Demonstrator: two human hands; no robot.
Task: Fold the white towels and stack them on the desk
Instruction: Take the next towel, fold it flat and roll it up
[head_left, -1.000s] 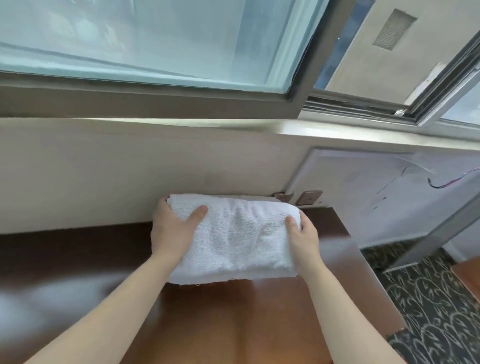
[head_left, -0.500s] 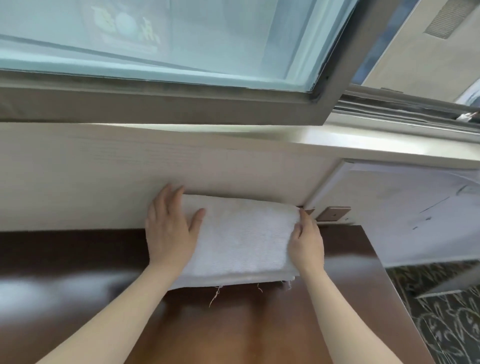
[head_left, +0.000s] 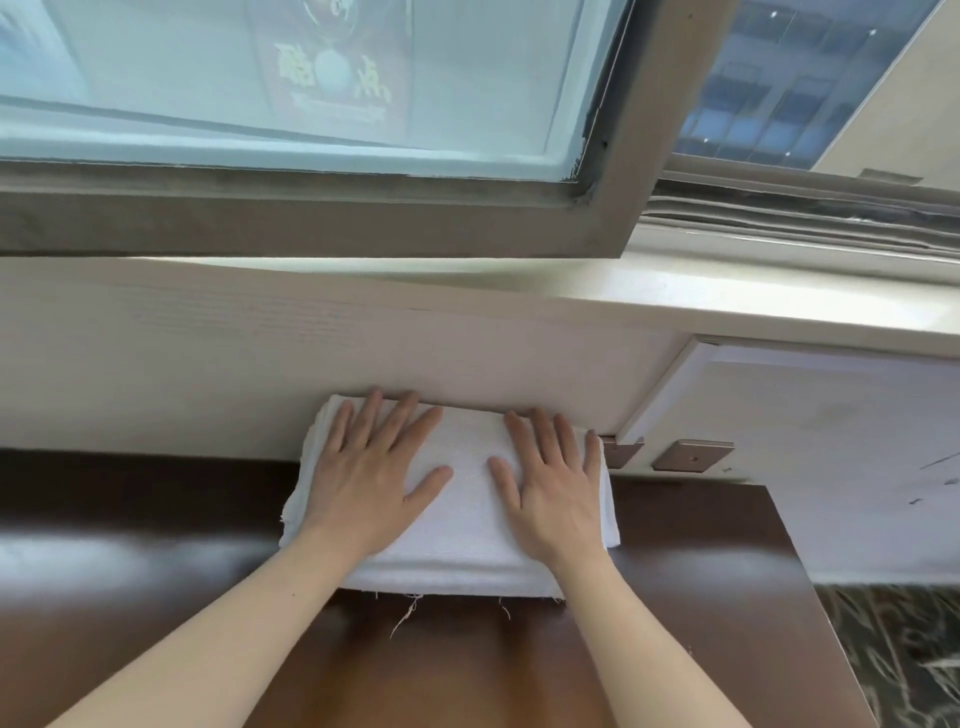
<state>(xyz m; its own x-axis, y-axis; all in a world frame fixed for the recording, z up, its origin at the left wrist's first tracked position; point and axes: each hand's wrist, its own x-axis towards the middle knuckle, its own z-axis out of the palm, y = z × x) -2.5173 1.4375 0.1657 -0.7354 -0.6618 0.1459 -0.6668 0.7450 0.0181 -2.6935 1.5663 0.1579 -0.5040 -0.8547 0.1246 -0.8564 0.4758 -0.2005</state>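
Pressing flat on the folded white towel (head_left: 467, 499), left hand (head_left: 363, 483) and right hand (head_left: 556, 488) lie palms down, fingers spread wide, gripping nothing. Towel rests on the brown tabletop (head_left: 675, 597), far edge against the wall (head_left: 208, 374).

Head camera looks forward and down, close over the desk (head_left: 467, 670), facing the window (head_left: 311, 78).

Setting: you are in what reads as a hotel or high-rise room. Evidence: glossy dark wood desk (head_left: 675, 597) against a pale wall, patterned carpet (head_left: 893, 654), sliding window (head_left: 322, 104) (tower-block facade outside), metal wall plates (head_left: 693, 455).
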